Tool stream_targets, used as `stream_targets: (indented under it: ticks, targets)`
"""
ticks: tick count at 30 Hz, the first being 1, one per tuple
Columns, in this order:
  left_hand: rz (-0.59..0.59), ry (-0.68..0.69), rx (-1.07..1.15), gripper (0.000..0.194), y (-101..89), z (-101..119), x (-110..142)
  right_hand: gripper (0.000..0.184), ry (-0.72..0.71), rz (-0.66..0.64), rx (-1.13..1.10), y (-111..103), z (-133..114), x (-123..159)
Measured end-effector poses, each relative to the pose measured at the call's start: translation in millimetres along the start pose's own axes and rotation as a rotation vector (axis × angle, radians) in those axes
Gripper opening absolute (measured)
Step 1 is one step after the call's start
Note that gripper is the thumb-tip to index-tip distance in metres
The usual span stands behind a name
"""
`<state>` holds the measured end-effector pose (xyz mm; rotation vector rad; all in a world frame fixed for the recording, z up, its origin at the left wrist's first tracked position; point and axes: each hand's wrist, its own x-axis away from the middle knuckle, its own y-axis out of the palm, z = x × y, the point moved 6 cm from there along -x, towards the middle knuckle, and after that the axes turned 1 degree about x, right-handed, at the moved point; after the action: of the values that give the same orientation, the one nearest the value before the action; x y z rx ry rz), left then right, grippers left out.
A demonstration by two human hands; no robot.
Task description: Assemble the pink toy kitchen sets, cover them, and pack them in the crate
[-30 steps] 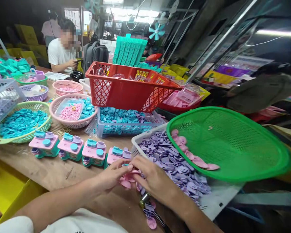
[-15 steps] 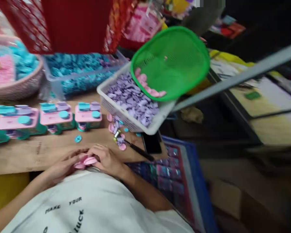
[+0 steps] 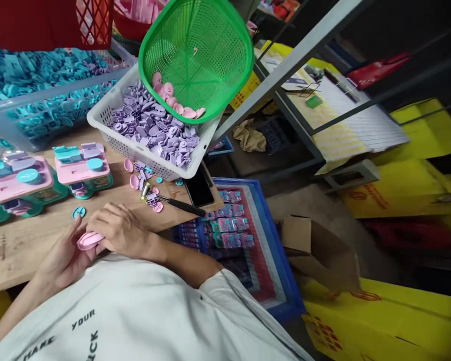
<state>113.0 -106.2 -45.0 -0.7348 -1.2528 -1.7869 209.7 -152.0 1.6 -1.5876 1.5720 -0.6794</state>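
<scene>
Both hands meet at the near edge of the wooden table [image 3: 30,245], close to my chest. My left hand [image 3: 62,258] and my right hand [image 3: 118,230] are closed together on a small stack of pink oval plastic pieces [image 3: 89,239]. A loose teal disc [image 3: 78,212] lies just above them. Two pink-and-teal toy assemblies [image 3: 83,168] [image 3: 17,183] stand beyond. Loose pink and purple bits [image 3: 141,175] and a black-handled tool [image 3: 173,202] lie to the right.
A white basket [image 3: 108,138] holds purple parts, with a tilted green basket [image 3: 195,50] of pink ovals resting on it. A clear crate of teal parts [image 3: 41,90] sits behind. A black phone [image 3: 199,190] lies at the table corner. On the floor: a blue crate [image 3: 281,281], cardboard and yellow boxes.
The view swung down and to the right. Both hands drew back from beside the white basket to the table's near edge, carrying the pink pieces with them.
</scene>
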Motion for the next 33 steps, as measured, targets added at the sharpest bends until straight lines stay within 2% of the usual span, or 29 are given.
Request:
stream_targets:
  ticks: [2, 4, 7, 9, 11, 13, 15, 19, 22, 26, 30, 33]
  targets:
    - [-0.016, -0.017, -0.009, 0.047, 5.2, -3.2, 2.3, 0.018, -0.021, -0.032, 0.082, 3.4, 1.0, 1.7]
    - [-0.038, -0.022, -0.019, 0.042, 8.3, -4.3, 4.1, 0.026, -0.062, -0.037, 0.085, 1.3, 3.3, 5.6]
    - [-0.033, 0.004, -0.066, 0.031, 8.6, -0.8, 4.4, 0.038, -0.015, 0.051, 0.054, -15.4, 23.8, 9.7]
    - [-0.009, 0.013, -0.099, 0.029, 6.7, 2.2, 2.7, 0.045, 0.175, 0.173, 0.087, -31.1, 53.8, 10.8]
    - [-0.005, 0.012, -0.114, 0.029, 5.4, 4.0, 0.0, 0.050, 0.437, 0.267, 0.155, -41.5, 87.4, 13.4]
    - [-0.013, 0.017, -0.117, 0.029, 4.2, 5.3, -2.8, 0.053, 0.591, 0.261, 0.207, -40.2, 109.0, 13.7]
    - [-0.014, 0.018, -0.116, 0.029, 2.5, 5.9, -5.2, 0.052, 0.581, 0.204, 0.232, -31.0, 113.3, 10.1]
    - [-0.016, 0.003, -0.095, 0.029, -0.4, 7.1, -8.5, 0.048, 0.457, 0.156, 0.193, -17.7, 98.0, 10.5]
    - [-0.012, -0.020, -0.083, 0.029, -2.4, 8.0, -11.3, 0.046, 0.464, 0.203, 0.198, -25.1, 95.7, 19.8]
    - [-0.015, -0.019, -0.109, 0.028, -3.9, 10.4, -16.6, 0.051, 0.629, 0.200, 0.287, -35.4, 111.3, 31.7]
    - [-0.033, 0.002, -0.162, 0.025, -2.5, 14.6, -21.9, 0.046, 0.494, 0.153, 0.243, -31.5, 108.0, 25.6]
    - [-0.046, 0.015, -0.184, 0.025, -0.4, 17.3, -25.0, 0.048, 0.511, 0.206, 0.244, -35.5, 111.0, 19.6]
